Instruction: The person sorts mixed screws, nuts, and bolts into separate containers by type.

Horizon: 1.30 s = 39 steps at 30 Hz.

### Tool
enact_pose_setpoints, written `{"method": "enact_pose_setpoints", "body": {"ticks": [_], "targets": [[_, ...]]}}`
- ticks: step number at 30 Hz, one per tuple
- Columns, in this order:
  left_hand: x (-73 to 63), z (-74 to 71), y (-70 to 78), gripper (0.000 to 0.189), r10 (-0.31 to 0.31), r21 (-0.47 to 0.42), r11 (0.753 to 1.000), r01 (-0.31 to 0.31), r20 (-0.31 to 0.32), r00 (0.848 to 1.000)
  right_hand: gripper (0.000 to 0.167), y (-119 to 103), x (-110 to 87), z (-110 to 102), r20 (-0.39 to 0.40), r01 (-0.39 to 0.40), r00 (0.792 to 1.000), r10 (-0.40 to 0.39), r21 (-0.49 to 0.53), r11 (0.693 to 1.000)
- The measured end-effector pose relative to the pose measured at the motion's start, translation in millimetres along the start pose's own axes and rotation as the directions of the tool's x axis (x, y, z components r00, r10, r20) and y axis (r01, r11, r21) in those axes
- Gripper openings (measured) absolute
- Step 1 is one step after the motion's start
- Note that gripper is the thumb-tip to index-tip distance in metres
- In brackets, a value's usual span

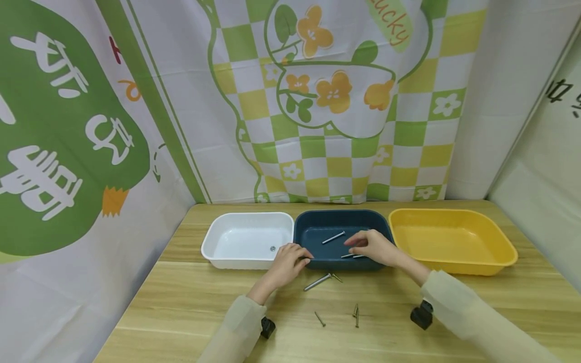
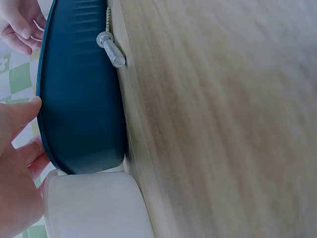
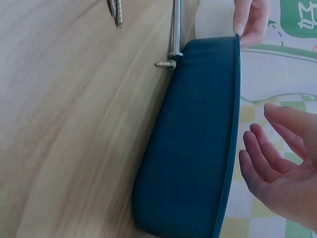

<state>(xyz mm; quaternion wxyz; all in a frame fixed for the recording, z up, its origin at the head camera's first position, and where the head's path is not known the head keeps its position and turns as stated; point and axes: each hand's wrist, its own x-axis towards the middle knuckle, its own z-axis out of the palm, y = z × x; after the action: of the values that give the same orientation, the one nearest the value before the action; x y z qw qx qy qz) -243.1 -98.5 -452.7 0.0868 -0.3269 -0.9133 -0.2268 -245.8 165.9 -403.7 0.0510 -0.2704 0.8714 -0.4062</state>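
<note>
My left hand (image 1: 287, 264) grips the front-left corner of a dark blue tray (image 1: 317, 263). In the left wrist view its thumb lies against the tray's rim, with the other fingers partly hidden behind it. My right hand (image 1: 374, 247) hovers over the right part of the same tray, fingers loosely bent and apart. Nothing shows between those fingers in the right wrist view. Inside the tray lies a silver bolt (image 1: 333, 238), and more metal shanks (image 1: 347, 256) show below the right hand. A larger bolt (image 1: 317, 282) and a brass-coloured screw (image 1: 337, 278) lie just in front.
To the left stands a white tray (image 1: 247, 263) holding a small nut (image 1: 273, 248). A yellow tray (image 1: 454, 267) stands on the right. Nearer on the wooden table (image 1: 181, 312) lie a single screw (image 1: 320, 319) and a pair of screws (image 1: 356, 317). Patterned cloth (image 1: 327, 166) hangs behind.
</note>
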Motion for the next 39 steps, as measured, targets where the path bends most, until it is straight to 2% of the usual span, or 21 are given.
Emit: {"method": "enact_pose_setpoints", "body": {"ticks": [9, 15, 25, 30, 39], "targets": [[0.2, 0.3, -1.8, 0.014, 0.009, 0.012, 1.000, -0.009, -0.011, 1.000, 0.021, -5, -8.1, 7, 0.016, 0.063, 0.998, -0.063, 0.005, 0.998], [-0.2, 0.3, -2.3, 0.013, 0.012, 0.014, 1.000, -0.012, -0.017, 1.000, 0.020, -8, -12.0, 15, 0.007, 0.119, 0.993, -0.119, -0.029, 0.992], [0.6, 0.1, -1.4, 0.014, 0.001, 0.006, 1.000, -0.001, -0.004, 1.000, 0.021, -11, -17.0, 31, 0.036, 0.156, 0.987, -0.155, -0.030, 0.987], [1.0, 0.7, -1.7, 0.014, -0.005, 0.003, 1.000, 0.005, -0.001, 1.000, 0.020, -13, -19.0, 39, 0.059, 0.157, 0.986, -0.153, -0.072, 0.985], [0.4, -0.2, 0.3, 0.012, 0.008, 0.011, 1.000, -0.008, -0.015, 1.000, 0.019, -16, -21.0, 55, 0.075, 0.254, 0.966, -0.246, -0.128, 0.959]]}}
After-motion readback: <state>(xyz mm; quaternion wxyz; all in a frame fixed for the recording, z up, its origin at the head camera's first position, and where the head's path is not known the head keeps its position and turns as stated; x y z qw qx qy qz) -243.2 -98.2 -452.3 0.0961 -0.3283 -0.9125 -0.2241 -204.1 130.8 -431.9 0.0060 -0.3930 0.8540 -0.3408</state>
